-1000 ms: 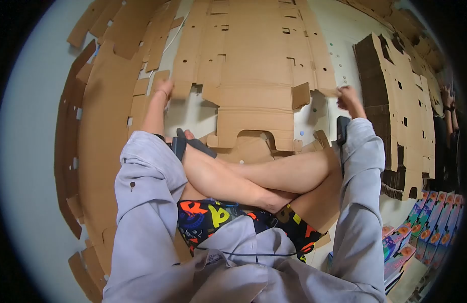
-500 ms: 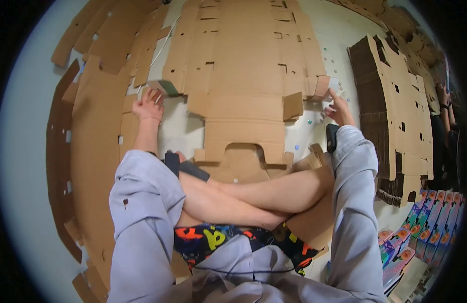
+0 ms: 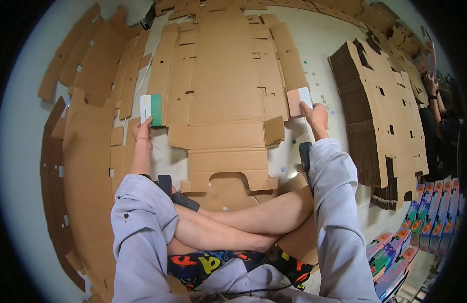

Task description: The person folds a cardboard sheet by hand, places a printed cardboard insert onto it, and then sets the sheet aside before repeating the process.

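Observation:
A large flattened cardboard box lies on the floor in front of my crossed legs, its bare brown side up. At its left corner my left hand pinches the lower edge of a white and green printed flap. On the opposite corner my right hand grips a pink and white printed flap, thumb on its printed face. Both printed faces are turned toward me. Between them, the box's near end has a front panel with a curved cutout and a small raised side flap.
A tall stack of cut cardboard sheets stands to the right. More flat cardboard lies on my left. Colourful printed boxes sit at lower right. Small round discs dot the floor. Another person's hand shows at far right.
Both hands have closed on the printed flaps, which now show much more of their printed faces. The box's long side panels have tilted. The whole view has shifted, putting the box lower.

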`<state>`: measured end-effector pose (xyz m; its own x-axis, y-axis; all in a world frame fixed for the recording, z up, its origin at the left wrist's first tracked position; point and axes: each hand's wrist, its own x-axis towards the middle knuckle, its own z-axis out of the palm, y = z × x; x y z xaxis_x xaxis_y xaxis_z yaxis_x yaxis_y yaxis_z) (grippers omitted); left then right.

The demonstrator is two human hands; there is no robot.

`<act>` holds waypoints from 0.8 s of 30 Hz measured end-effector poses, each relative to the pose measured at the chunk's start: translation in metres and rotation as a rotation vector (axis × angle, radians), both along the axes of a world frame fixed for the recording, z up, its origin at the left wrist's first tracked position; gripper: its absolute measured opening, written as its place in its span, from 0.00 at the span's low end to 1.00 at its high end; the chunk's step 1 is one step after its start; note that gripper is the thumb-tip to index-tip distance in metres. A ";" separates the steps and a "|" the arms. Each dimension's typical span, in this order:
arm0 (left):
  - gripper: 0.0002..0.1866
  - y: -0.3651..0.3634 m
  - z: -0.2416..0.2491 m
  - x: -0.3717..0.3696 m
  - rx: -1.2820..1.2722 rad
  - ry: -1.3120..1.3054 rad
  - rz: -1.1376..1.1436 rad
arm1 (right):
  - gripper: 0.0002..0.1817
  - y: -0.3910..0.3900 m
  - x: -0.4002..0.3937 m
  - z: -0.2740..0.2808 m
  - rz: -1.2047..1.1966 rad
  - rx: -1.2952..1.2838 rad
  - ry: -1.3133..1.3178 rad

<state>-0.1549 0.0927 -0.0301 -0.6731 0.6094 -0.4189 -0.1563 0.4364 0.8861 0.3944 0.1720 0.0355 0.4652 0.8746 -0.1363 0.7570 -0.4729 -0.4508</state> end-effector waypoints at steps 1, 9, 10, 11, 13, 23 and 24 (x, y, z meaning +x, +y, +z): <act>0.21 0.003 -0.005 0.001 0.056 0.230 0.018 | 0.31 -0.003 -0.006 0.010 0.103 0.052 -0.041; 0.12 -0.016 0.038 0.117 0.167 0.887 -0.230 | 0.20 -0.042 -0.056 0.039 0.434 0.075 -0.096; 0.12 -0.017 0.048 0.128 0.198 0.825 -0.248 | 0.20 -0.046 -0.057 0.035 0.445 0.099 -0.104; 0.12 -0.019 0.056 0.132 0.226 0.764 -0.268 | 0.20 -0.048 -0.056 0.030 0.455 0.120 -0.110; 0.12 -0.016 0.050 0.124 0.287 0.939 -0.251 | 0.22 -0.047 -0.055 0.025 0.473 0.131 -0.082; 0.19 0.004 0.058 0.098 0.205 0.803 -0.166 | 0.24 -0.040 -0.059 0.021 0.563 0.078 -0.041; 0.25 0.002 0.069 0.101 0.098 0.785 -0.177 | 0.23 -0.037 -0.056 0.020 0.578 0.092 -0.057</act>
